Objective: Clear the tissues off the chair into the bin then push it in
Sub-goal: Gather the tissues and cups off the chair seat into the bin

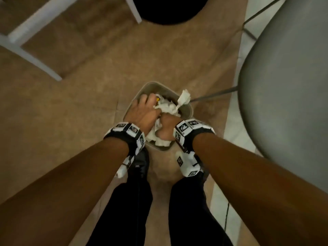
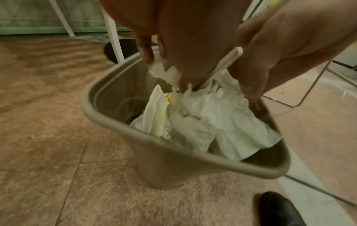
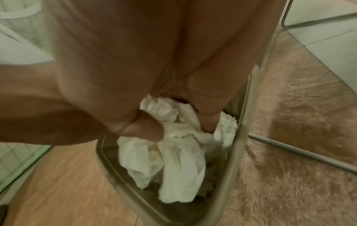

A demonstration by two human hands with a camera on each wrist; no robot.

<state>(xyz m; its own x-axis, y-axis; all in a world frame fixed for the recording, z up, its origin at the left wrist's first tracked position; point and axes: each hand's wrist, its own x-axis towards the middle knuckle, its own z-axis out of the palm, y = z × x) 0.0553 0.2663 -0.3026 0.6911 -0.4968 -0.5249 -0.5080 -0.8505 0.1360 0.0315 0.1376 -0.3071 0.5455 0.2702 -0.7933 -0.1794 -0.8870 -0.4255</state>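
A small beige bin (image 1: 153,84) (image 2: 87,105) (image 3: 236,152) stands on the tan floor between my feet, stuffed with crumpled white tissues (image 1: 168,108) (image 2: 212,120) (image 3: 181,154). One tissue (image 1: 184,97) sticks up over the bin's right rim. My left hand (image 1: 143,110) (image 2: 183,68) reaches into the bin with fingers pointing down, pressing on the tissues. My right hand (image 1: 166,128) (image 3: 179,122) is inside the bin too, thumb and fingers curled round a wad of tissue. The grey chair seat (image 1: 287,86) is at the right, and no tissue shows on it.
The chair's thin metal leg (image 1: 213,95) runs along the floor just right of the bin. White furniture legs (image 1: 32,55) stand at the upper left. A black round object (image 1: 168,9) sits at the top. My black shoes (image 2: 278,211) are close behind the bin.
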